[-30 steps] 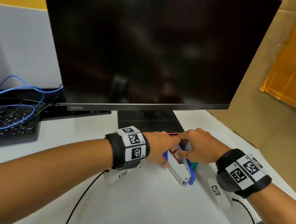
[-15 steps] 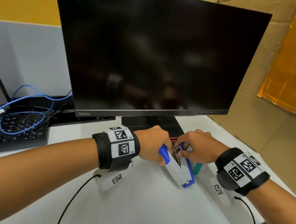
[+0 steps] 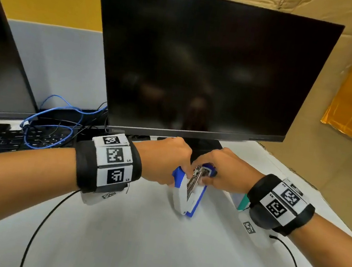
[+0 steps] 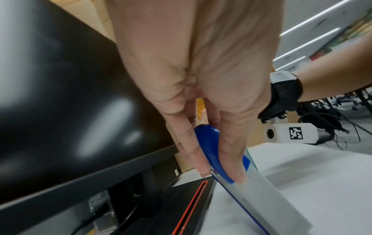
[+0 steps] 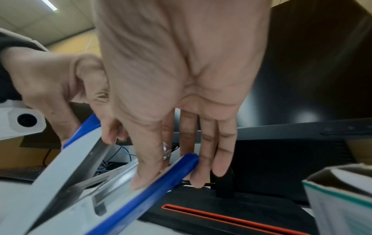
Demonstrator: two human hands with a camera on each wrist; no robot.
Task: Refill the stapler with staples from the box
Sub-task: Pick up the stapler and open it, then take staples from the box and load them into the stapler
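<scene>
Stapler (image 3: 186, 194) now splayed wider, lifted off tabletop (image 3: 154, 244). Left hand (image 3: 164, 161) grip pinches top arm; right hand (image 3: 226, 173) grip pinches base tip.

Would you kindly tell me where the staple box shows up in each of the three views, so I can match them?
Head: the staple box peeks out at right of centre, mostly hidden behind the right wrist band, right of the stapler.
Left wrist: only a thin teal-edged sliver shows behind the stapler, right of centre.
Right wrist: bottom right corner, large and near.
Shared landmark: the stapler.
</scene>
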